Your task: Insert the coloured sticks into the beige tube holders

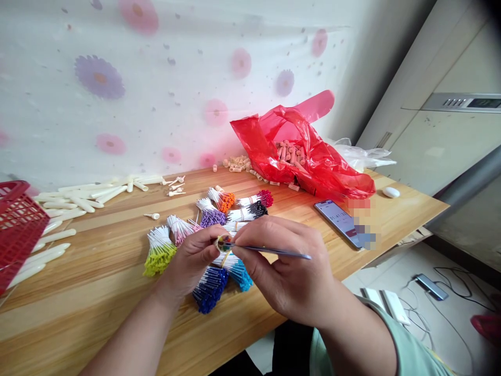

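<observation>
My left hand [195,256] pinches a small round piece [224,242] with a pale rim and several coloured bits inside. Slim metal tweezers [279,251] lie in the closed fingers of my right hand [289,266], their tip against that piece. Around and behind both hands are banded bundles of white-stemmed sticks with coloured tips: a yellow-green bundle [159,253], a dark blue bundle [210,287], a light blue bundle [238,269], a purple bundle [211,213], an orange bundle [222,198], a black bundle [248,211] and a red bundle [258,198]. My fingers partly hide some bundles.
Cream-coloured tubes [109,194] lie at the left beside a red basket [23,230]. A red plastic bag [329,167] holds pinkish slotted pieces [289,152]. On the right are a phone [338,222] and a white oval object [391,192]. Small pale pieces [176,187] lie at the back.
</observation>
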`<state>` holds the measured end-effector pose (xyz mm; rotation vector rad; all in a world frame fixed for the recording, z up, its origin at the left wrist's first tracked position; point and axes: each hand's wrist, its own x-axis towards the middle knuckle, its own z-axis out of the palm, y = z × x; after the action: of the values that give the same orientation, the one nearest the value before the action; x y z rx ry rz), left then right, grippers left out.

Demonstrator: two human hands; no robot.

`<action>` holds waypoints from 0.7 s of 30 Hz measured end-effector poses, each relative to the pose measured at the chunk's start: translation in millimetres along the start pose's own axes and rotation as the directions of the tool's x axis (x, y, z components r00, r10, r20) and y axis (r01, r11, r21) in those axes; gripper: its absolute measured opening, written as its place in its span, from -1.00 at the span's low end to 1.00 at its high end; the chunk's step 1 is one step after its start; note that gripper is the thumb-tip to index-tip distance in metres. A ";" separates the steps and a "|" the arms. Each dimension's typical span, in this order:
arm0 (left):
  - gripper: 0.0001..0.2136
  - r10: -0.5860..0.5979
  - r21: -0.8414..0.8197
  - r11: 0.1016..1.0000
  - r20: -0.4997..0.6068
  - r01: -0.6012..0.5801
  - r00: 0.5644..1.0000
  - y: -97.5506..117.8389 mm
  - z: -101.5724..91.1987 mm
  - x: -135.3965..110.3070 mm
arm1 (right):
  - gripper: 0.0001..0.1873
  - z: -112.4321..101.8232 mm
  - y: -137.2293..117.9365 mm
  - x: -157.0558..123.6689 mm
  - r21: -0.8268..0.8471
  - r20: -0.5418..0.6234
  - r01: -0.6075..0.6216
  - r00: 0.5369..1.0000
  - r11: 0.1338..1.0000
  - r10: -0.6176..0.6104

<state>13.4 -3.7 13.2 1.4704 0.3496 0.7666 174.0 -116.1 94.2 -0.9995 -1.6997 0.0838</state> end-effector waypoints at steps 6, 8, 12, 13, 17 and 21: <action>-0.69 -0.021 -0.076 0.997 0.038 0.024 0.999 -0.5 0.3 -1.1 | -0.96 -27.5 1.7 -0.9 0.069 -0.074 -0.076 0.994 0.995 0.081; -0.68 0.017 -0.075 0.997 0.067 -0.012 0.998 1.3 1.1 -0.8 | -0.91 -43.4 17.5 -5.8 -0.051 -0.061 -0.192 0.980 0.980 0.189; -0.69 0.082 -0.082 0.994 0.123 -0.072 0.989 3.8 2.6 0.0 | -0.86 -56.6 74.1 -28.8 -0.766 0.246 -0.303 0.677 0.567 0.693; -0.69 0.083 -0.083 0.994 0.128 -0.073 0.988 3.9 2.8 0.1 | -0.87 -55.5 88.9 -36.4 -0.805 0.245 -0.288 0.635 0.518 0.733; -0.71 0.068 -0.097 0.994 0.116 -0.057 0.991 3.6 3.4 0.5 | -0.81 -45.3 121.2 -59.6 -0.846 0.202 -0.292 0.600 0.447 0.774; -0.71 0.031 -0.094 0.995 0.089 -0.022 0.996 2.5 4.0 1.3 | -0.76 -32.8 91.1 -55.5 -0.676 0.115 -0.277 0.876 0.683 0.469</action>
<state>16.3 -6.0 16.3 1.4195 0.2232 0.7254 254.7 -107.2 17.5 -1.9461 -1.7836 -0.1084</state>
